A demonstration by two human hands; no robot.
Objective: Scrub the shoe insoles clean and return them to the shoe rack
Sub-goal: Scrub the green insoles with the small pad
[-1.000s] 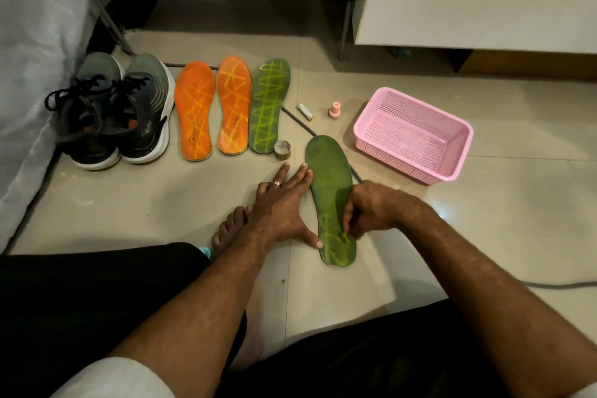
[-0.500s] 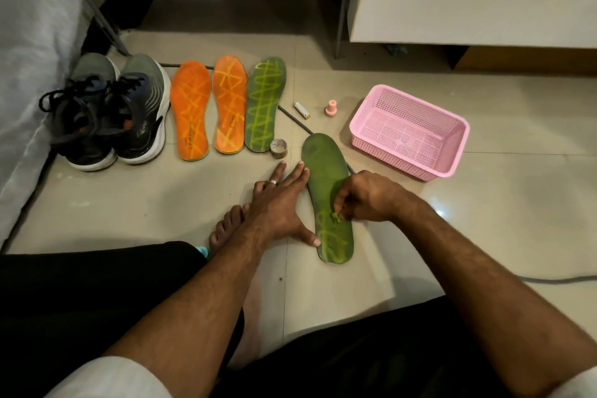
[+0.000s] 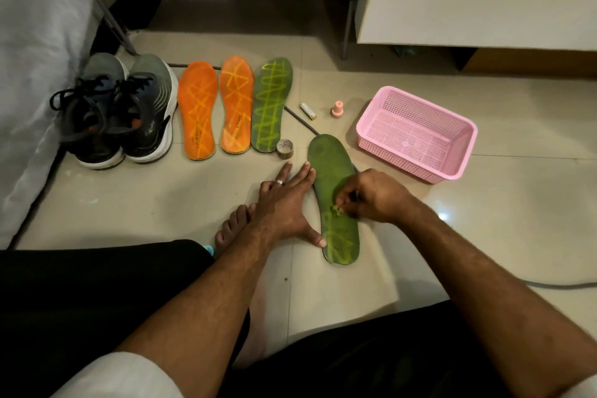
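I pin the thin, floppy green insole (image 3: 334, 191) flat-handed with my left hand (image 3: 284, 203), right hand (image 3: 371, 197) fingers pinching something small mid-sole.

The right hand (image 3: 376, 195) covers part of the green insole (image 3: 336, 197), and what its curled fingers (image 3: 344, 203) pinch is too small to tell. The cable (image 3: 562, 285) runs off the right edge.
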